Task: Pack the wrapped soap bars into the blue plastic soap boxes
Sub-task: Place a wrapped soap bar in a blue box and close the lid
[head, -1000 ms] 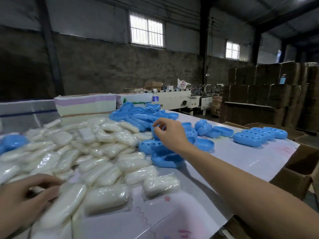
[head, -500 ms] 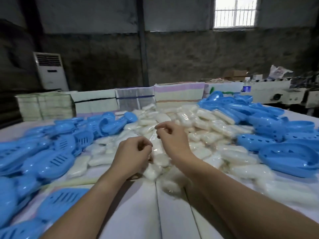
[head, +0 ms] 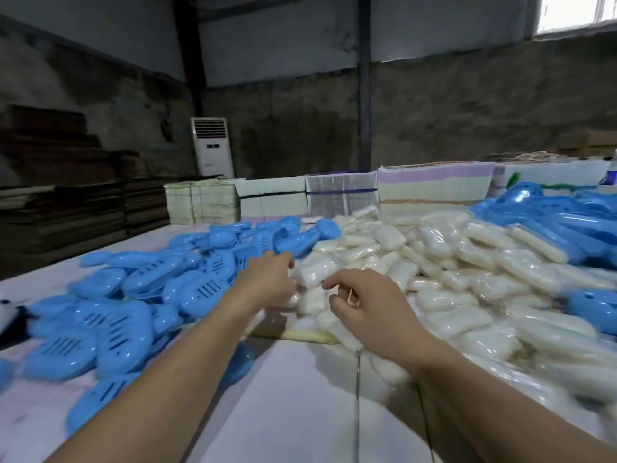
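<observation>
Head view: the left hand point(head: 267, 282) reaches into the heap of wrapped soap bars point(head: 434, 262) on the table point(head: 283, 412); whether it grips one I cannot tell. The right hand point(head: 364, 302) hovers, fingers loosely curled, apparently holding nothing. Blue soap boxes point(head: 110, 309) lie in open pieces at the left; no filled box shows here, so the packing looks barely begun.

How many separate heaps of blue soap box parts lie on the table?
2. One heap lies left of the wrapped soap bars, beside the left hand. The other heap lies far right, cut by the frame edge, so more may be hidden.
</observation>
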A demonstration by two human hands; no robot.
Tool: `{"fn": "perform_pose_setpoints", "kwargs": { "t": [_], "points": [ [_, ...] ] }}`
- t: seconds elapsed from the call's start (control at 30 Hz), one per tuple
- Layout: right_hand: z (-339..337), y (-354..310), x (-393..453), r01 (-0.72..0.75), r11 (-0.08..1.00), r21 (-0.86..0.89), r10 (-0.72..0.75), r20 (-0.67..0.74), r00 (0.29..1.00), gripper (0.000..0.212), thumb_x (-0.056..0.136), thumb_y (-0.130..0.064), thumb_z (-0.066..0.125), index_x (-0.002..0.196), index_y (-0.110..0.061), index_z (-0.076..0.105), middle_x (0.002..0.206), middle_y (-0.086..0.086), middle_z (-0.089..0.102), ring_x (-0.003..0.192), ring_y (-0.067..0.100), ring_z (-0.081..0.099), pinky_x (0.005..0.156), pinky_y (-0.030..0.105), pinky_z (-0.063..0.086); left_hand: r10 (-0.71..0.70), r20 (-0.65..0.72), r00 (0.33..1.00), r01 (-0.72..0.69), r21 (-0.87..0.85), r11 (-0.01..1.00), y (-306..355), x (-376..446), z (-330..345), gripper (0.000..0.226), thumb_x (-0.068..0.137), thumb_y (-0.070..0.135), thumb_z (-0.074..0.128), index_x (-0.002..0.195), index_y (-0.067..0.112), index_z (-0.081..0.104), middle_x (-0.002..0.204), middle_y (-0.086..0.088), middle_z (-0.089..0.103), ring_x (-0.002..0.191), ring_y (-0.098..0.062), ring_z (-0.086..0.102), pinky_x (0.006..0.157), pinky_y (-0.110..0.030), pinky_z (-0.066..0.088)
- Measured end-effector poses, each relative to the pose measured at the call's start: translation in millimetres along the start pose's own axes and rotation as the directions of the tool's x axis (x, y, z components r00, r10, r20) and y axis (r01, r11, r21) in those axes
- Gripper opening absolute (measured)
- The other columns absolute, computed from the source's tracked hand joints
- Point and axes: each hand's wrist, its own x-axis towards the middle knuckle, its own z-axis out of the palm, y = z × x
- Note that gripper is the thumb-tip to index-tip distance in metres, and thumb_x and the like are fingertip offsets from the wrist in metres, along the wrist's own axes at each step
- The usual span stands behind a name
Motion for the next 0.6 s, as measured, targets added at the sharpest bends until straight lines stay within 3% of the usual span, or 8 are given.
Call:
{"fn": "perform_pose_setpoints", "kwargs": {
  "t": [0.13,0.27,0.4,0.53,0.6],
  "points": [
    [2.0,-0.5,-0.4,0.042,0.999,-0.003,-0.042,0.030,0.999,0.023,0.089,-0.027,0.056,0.107,-0.036,0.066,0.079,-0.016,0.060,0.086,0.003,0.050,0.082,0.028,0.044,-0.155,0.090,0.984,0.126,0.269,0.955,-42.2,13.3,-28.2,0.047,0.089,0.021,0.053,0.135,0.027,0.046,0.139,-0.007,0.042,0.127,-0.036,0.042,0.100,-0.049,0.043],
    [0.3,0.9,1.5,0.028,1.000,0.009,-0.028,0.077,0.997,0.023,0.090,-0.029,0.056,0.109,-0.037,0.066,0.081,-0.015,0.060,0.083,0.002,0.049,0.082,0.029,0.046,-0.264,0.275,0.924,0.125,0.434,0.892,-63.1,9.3,-38.0,0.064,0.086,0.024,0.070,0.144,0.026,0.044,0.140,-0.006,0.049,0.112,-0.025,0.052,0.084,-0.034,0.047],
    [0.1,4.9,1.7,0.013,1.000,0.007,-0.014,0.104,0.994,0.022,0.089,-0.030,0.056,0.107,-0.039,0.065,0.079,-0.015,0.060,0.078,-0.002,0.049,0.077,0.027,0.045,-0.236,0.289,0.928,0.047,0.537,0.842,-67.0,8.9,-39.7,0.060,0.089,0.026,0.069,0.145,0.024,0.046,0.139,-0.005,0.053,0.119,-0.025,0.054,0.086,-0.033,0.047],
    [-2.0,7.1,1.9,-0.021,1.000,0.019,0.019,0.092,0.996,0.021,0.088,-0.027,0.058,0.104,-0.038,0.066,0.076,-0.015,0.061,0.077,0.001,0.052,0.078,0.031,0.048,-0.191,0.229,0.955,0.040,0.537,0.843,-68.9,7.9,-40.8,0.059,0.087,0.024,0.069,0.140,0.023,0.044,0.130,-0.008,0.050,0.103,-0.024,0.051,0.076,-0.033,0.045],
    [-2.9,8.2,2.7,-0.034,0.999,0.023,0.032,0.086,0.996,0.021,0.087,-0.025,0.059,0.102,-0.038,0.067,0.073,-0.015,0.062,0.075,0.002,0.053,0.078,0.032,0.049,-0.185,0.214,0.959,0.034,0.561,0.827,-71.4,9.3,-38.1,0.058,0.087,0.027,0.068,0.140,0.022,0.043,0.130,-0.010,0.050,0.112,-0.027,0.050,0.080,-0.035,0.045]
  ]
}}
